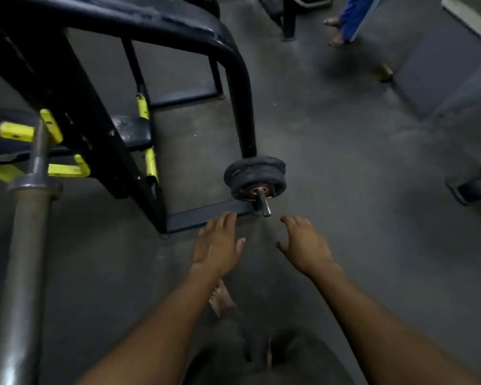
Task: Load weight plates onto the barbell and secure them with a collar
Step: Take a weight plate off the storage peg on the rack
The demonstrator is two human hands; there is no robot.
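A stack of black weight plates (254, 173) sits on a short steel peg (263, 202) at the foot of the black rack, with a red ring around the peg. My left hand (218, 244) and my right hand (306, 243) reach out toward it, palms down, fingers apart, both empty and a little short of the plates. The grey barbell sleeve (25, 257) runs along the left edge, resting on the rack's yellow hooks (50, 126). No collar is visible.
The black rack frame (242, 87) arches over a padded bench (131, 132), and its base bar (206, 215) lies just under my left fingertips. Another dark weight (475, 187) lies at the right edge. A person in blue (353, 15) stands at the back.
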